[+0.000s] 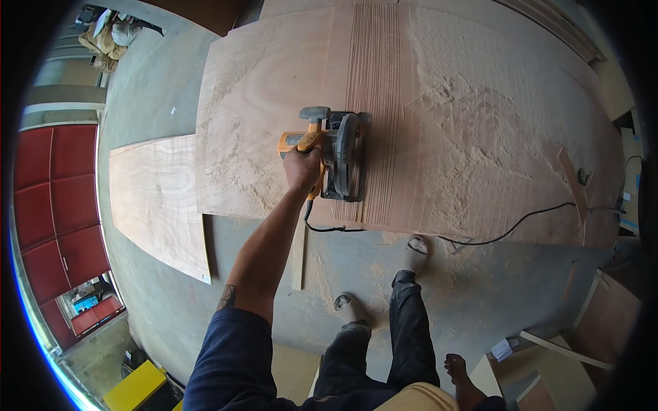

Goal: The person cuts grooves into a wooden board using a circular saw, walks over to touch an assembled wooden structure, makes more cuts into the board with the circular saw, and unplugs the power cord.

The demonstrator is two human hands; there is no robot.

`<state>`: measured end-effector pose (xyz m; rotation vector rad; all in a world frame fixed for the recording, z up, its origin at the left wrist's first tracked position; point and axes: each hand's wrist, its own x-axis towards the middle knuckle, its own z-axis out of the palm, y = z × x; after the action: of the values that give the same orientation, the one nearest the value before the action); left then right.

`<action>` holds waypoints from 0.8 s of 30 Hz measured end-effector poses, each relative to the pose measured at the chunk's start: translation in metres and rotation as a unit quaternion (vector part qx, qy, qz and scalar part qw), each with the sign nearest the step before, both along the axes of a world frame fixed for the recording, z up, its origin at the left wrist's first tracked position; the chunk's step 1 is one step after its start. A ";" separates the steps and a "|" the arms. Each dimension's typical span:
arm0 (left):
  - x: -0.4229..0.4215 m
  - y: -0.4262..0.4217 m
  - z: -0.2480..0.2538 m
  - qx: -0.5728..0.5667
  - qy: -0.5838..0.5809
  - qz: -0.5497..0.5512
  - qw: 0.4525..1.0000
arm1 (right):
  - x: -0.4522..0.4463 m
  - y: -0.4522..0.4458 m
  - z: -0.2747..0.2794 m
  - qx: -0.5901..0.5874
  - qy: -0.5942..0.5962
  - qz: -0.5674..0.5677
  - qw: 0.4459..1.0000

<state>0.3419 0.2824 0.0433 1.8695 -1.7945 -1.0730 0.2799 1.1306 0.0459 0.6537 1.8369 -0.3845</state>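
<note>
My left hand (pixel 301 168) is wrapped round the handle of an orange and black circular saw (pixel 338 157). The saw's base rests on a large plywood sheet (pixel 267 103), at the edge of a band of closely spaced parallel grooves (pixel 373 82). The blade is hidden under its guard. A black power cord (pixel 507 236) runs from the saw along the sheet's near edge to the right. My right hand (pixel 455 366) hangs low near my body, fingers loosely apart, holding nothing visible.
Sawdust (pixel 452 96) covers much of the sheet. A second plywood piece (pixel 161 198) lies to the left. A thin wood strip (pixel 573 181) crosses the sheet at right. Wooden panels (pixel 555 370) stand at lower right. My slippered feet (pixel 415 252) are by the near edge.
</note>
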 end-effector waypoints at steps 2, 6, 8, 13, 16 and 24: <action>-0.007 -0.009 -0.002 0.003 -0.001 0.000 1.000 | 0.000 -0.002 0.006 0.000 -0.001 0.006 1.000; -0.022 -0.029 -0.004 0.005 -0.015 0.001 1.000 | -0.003 0.003 0.007 0.014 -0.010 -0.004 1.000; -0.030 -0.039 -0.004 0.003 -0.021 0.002 1.000 | -0.004 -0.001 0.016 0.011 -0.013 -0.008 1.000; -0.050 -0.068 -0.014 -0.003 -0.010 0.004 1.000 | -0.017 -0.026 0.016 0.023 -0.012 0.006 1.000; -0.058 -0.086 -0.025 0.009 -0.003 0.011 1.000 | -0.029 -0.031 -0.011 0.000 0.013 -0.024 1.000; -0.083 -0.118 -0.030 0.018 -0.002 0.021 1.000 | -0.144 -0.259 -0.137 -0.046 -0.047 -0.037 0.997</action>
<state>0.2587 0.1642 0.0137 1.9222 -1.7415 -1.0940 0.1361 0.8714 -0.0913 0.6666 1.7003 -0.4766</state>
